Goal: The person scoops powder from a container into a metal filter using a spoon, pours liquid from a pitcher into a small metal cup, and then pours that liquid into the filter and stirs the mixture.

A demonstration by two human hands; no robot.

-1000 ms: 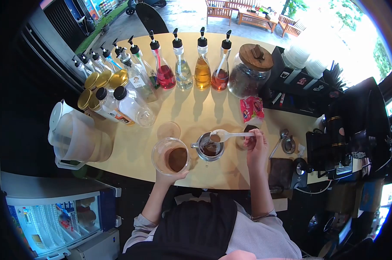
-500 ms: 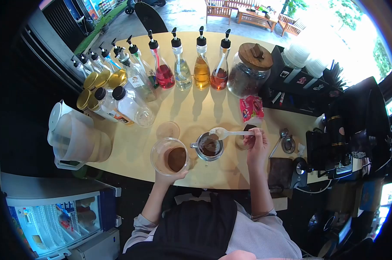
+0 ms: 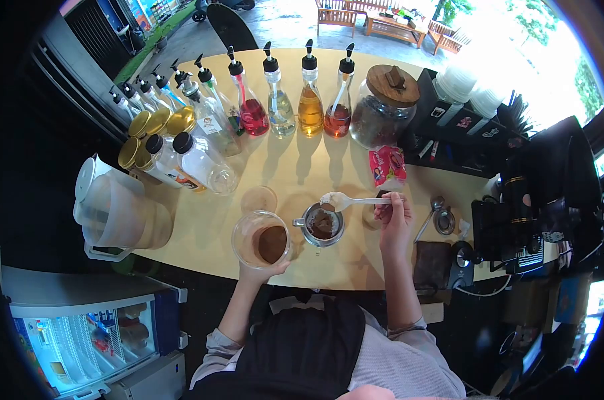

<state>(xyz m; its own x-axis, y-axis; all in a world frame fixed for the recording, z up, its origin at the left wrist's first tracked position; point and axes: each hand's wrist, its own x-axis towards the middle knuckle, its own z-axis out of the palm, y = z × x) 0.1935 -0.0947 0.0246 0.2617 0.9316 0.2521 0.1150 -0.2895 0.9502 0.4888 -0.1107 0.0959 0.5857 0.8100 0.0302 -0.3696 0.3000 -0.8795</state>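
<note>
My left hand (image 3: 264, 272) is wrapped round a clear cup (image 3: 243, 233) with brown contents, tilted at the front of the table. Pinched in my right hand (image 3: 394, 212) is the handle of a pale spoon (image 3: 365, 201). The spoon's bowl is over the far side of a small metal pitcher (image 3: 300, 223), which holds a dark brown liquid with some froth. A round clear lid or disc (image 3: 258, 199) lies behind the cup. Something dark, partly hidden, is behind my right fingers.
Pump bottles of syrup (image 3: 254, 117) line the back edge. A wooden-lidded jar (image 3: 375, 120) and a pink packet (image 3: 387, 167) stand back right. At the left are a plastic jug (image 3: 112, 213) and bottles (image 3: 205, 163); a metal strainer (image 3: 444, 222) lies right.
The spoon and my right hand have shifted very slightly left and up over the pitcher. My left hand and the cup have hardly moved.
</note>
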